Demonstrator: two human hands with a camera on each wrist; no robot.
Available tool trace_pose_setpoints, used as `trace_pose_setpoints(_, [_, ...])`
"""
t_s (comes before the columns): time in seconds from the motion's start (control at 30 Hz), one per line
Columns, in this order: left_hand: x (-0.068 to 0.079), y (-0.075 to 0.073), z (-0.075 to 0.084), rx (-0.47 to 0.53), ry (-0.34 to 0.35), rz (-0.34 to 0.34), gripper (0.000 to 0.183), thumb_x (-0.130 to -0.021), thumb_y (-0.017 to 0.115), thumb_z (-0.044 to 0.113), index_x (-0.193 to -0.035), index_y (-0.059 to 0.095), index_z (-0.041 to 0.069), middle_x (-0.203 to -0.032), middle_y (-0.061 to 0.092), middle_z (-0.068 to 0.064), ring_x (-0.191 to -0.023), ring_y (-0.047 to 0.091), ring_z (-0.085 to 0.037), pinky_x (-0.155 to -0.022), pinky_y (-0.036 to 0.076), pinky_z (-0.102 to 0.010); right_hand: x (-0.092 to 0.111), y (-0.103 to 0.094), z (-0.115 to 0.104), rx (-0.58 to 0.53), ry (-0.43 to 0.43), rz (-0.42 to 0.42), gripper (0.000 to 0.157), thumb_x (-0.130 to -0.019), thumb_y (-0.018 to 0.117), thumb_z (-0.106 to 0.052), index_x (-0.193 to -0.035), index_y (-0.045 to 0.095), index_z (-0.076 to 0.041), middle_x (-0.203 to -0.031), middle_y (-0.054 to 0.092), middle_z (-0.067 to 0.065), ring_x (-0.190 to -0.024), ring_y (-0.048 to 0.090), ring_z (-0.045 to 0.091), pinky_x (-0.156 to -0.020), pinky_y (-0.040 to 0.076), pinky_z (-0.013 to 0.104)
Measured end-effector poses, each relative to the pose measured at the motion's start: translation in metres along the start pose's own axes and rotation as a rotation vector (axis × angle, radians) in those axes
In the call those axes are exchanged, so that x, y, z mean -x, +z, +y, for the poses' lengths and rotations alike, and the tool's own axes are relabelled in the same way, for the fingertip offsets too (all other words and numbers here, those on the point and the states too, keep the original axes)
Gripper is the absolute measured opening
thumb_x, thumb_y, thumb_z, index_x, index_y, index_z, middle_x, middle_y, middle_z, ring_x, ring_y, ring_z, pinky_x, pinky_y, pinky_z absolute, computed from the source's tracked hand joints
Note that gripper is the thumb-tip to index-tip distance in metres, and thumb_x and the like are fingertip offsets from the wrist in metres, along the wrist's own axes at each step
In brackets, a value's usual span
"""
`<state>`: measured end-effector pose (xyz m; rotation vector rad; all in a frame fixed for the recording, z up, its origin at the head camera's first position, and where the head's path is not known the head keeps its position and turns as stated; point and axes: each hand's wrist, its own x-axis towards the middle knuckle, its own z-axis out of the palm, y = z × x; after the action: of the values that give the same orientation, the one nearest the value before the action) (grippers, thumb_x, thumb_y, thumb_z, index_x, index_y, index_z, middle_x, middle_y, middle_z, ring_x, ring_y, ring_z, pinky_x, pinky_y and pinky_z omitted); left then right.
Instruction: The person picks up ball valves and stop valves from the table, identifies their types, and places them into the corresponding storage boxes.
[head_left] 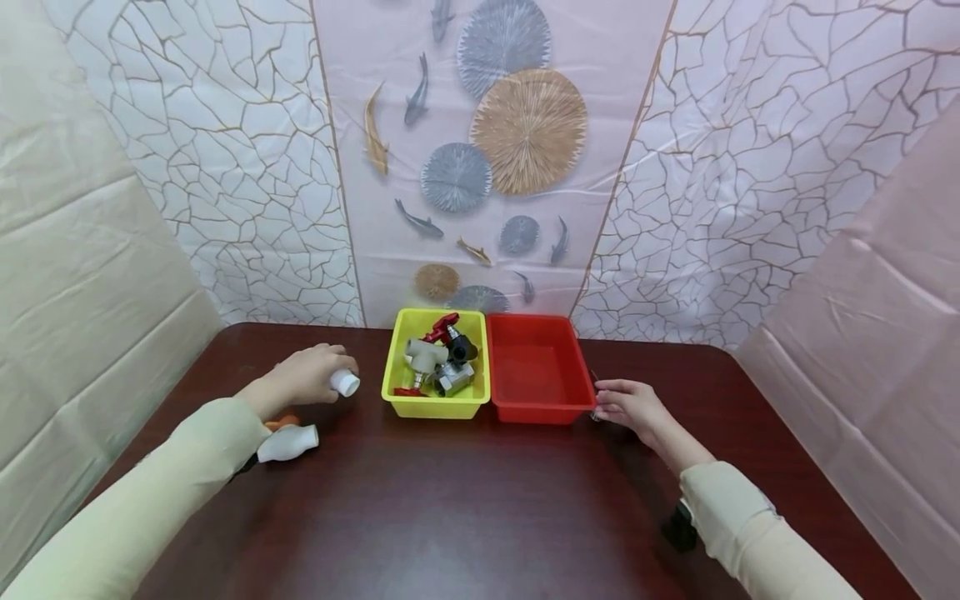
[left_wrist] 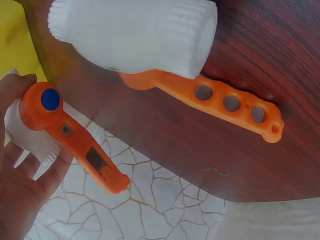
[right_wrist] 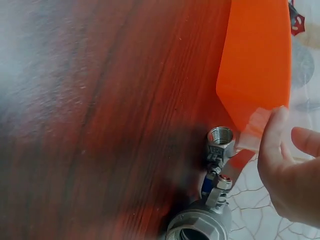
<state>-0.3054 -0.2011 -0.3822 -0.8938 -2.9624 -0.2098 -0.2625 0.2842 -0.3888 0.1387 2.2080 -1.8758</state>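
Left grip (head_left: 311, 373): we have our fingers curled round a white valve (head_left: 345, 382), its orange handle (left_wrist: 95, 157) and blue cap (left_wrist: 50, 99) showing.
Held valve: we have it raised above the tabletop (head_left: 480, 508), left of the yellow bin (head_left: 435, 409).
Second white valve (head_left: 288, 444): it lies on the tabletop at the left, nearer us than the held one, beside our left forearm.
Right grip (head_left: 628, 408): we have the fingers loosely bent and parted, with nothing visible between them, just right of the red bin (head_left: 543, 414); we cannot tell whether they touch it.
Metal valves: a smaller one (right_wrist: 219, 150) and a larger one (right_wrist: 212, 217) lie together on the tabletop near our right fingers.
Yellow bin: it holds mixed fittings, including a grey tee (head_left: 426, 356), left of the red bin.
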Motion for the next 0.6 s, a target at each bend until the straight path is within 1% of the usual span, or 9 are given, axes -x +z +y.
trace_pose_setpoints(0.07, [0.001, 0.001, 0.001, 0.003, 0.011, 0.009, 0.031, -0.068, 0.075, 0.005, -0.096, 0.068, 0.015, -0.093, 0.061, -0.001, -0.087, 0.056, -0.023, -0.068, 0.048, -0.038, -0.005, 0.000, -0.002, -0.043, 0.038, -0.016, 0.048, -0.097, 0.044, -0.001, -0.138, 0.028, 0.017, -0.082, 0.064, -0.004, -0.073, 0.065, 0.006, -0.074, 0.056, 0.023])
trace_pose_setpoints(0.13, [0.002, 0.003, 0.001, 0.005, 0.025, 0.007, 0.031, -0.068, 0.075, 0.005, -0.096, 0.068, 0.016, -0.093, 0.061, -0.001, -0.087, 0.056, -0.023, -0.067, 0.048, -0.037, -0.010, 0.000, -0.003, -0.072, 0.072, -0.017, 0.047, -0.097, 0.044, -0.001, -0.138, 0.030, 0.015, -0.081, 0.064, -0.005, -0.072, 0.064, 0.006, -0.073, 0.056, 0.022])
trace_pose_setpoints(0.2, [0.004, 0.004, 0.002, 0.009, 0.041, -0.003, 0.030, -0.068, 0.074, 0.004, -0.095, 0.068, 0.016, -0.093, 0.060, -0.001, -0.087, 0.055, -0.022, -0.066, 0.048, -0.036, -0.013, 0.000, -0.005, -0.104, 0.108, -0.021, 0.040, -0.096, 0.046, -0.002, -0.134, 0.040, 0.010, -0.079, 0.065, -0.005, -0.070, 0.063, 0.006, -0.071, 0.056, 0.022])
trace_pose_setpoints(0.3, [0.007, 0.006, 0.004, 0.023, 0.072, -0.023, 0.031, -0.068, 0.074, 0.003, -0.095, 0.067, 0.017, -0.094, 0.060, -0.001, -0.087, 0.054, -0.021, -0.067, 0.047, -0.034, -0.017, 0.000, -0.007, -0.155, 0.163, -0.038, 0.020, -0.096, 0.047, -0.004, -0.110, 0.061, -0.002, -0.076, 0.063, -0.003, -0.067, 0.060, 0.008, -0.068, 0.055, 0.021])
trace_pose_setpoints(0.37, [0.009, 0.007, 0.005, 0.047, 0.104, -0.028, 0.032, -0.067, 0.073, 0.002, -0.095, 0.067, 0.016, -0.093, 0.060, 0.000, -0.085, 0.054, -0.020, -0.067, 0.047, -0.032, -0.019, 0.001, -0.007, -0.168, 0.190, -0.047, 0.017, -0.096, 0.048, -0.005, -0.095, 0.064, -0.009, -0.075, 0.062, -0.002, -0.066, 0.058, 0.009, -0.067, 0.054, 0.021])
trace_pose_setpoints(0.4, [0.011, 0.007, 0.006, 0.057, 0.121, -0.032, 0.032, -0.066, 0.073, 0.001, -0.094, 0.067, 0.016, -0.092, 0.060, 0.000, -0.084, 0.054, -0.019, -0.067, 0.046, -0.031, -0.019, 0.001, -0.007, -0.163, 0.198, -0.052, 0.017, -0.096, 0.048, -0.005, -0.092, 0.064, -0.009, -0.074, 0.062, -0.001, -0.066, 0.058, 0.009, -0.067, 0.054, 0.021])
trace_pose_setpoints(0.43, [0.012, 0.007, 0.007, 0.074, 0.138, -0.038, 0.033, -0.065, 0.072, 0.001, -0.094, 0.067, 0.016, -0.092, 0.060, 0.001, -0.083, 0.054, -0.018, -0.068, 0.046, -0.030, -0.020, 0.002, -0.008, -0.149, 0.201, -0.056, 0.016, -0.096, 0.048, -0.006, -0.095, 0.064, -0.008, -0.074, 0.062, -0.002, -0.066, 0.057, 0.008, -0.066, 0.054, 0.021])
trace_pose_setpoints(0.5, [0.014, 0.006, 0.009, 0.103, 0.174, -0.050, 0.033, -0.064, 0.071, 0.000, -0.093, 0.067, 0.016, -0.091, 0.060, 0.002, -0.081, 0.053, -0.016, -0.067, 0.045, -0.028, -0.021, 0.002, -0.008, -0.119, 0.201, -0.051, 0.018, -0.096, 0.048, -0.005, -0.109, 0.060, 0.000, -0.074, 0.062, -0.003, -0.066, 0.057, 0.008, -0.066, 0.054, 0.021])
trace_pose_setpoints(0.6, [0.016, 0.005, 0.012, 0.129, 0.197, -0.094, 0.033, -0.065, 0.071, -0.001, -0.094, 0.067, 0.014, -0.092, 0.060, 0.001, -0.081, 0.053, -0.015, -0.068, 0.046, -0.028, -0.021, 0.002, -0.008, -0.092, 0.197, -0.045, 0.036, -0.096, 0.048, -0.004, -0.129, 0.044, 0.010, -0.073, 0.063, -0.004, -0.065, 0.057, 0.007, -0.065, 0.054, 0.020])
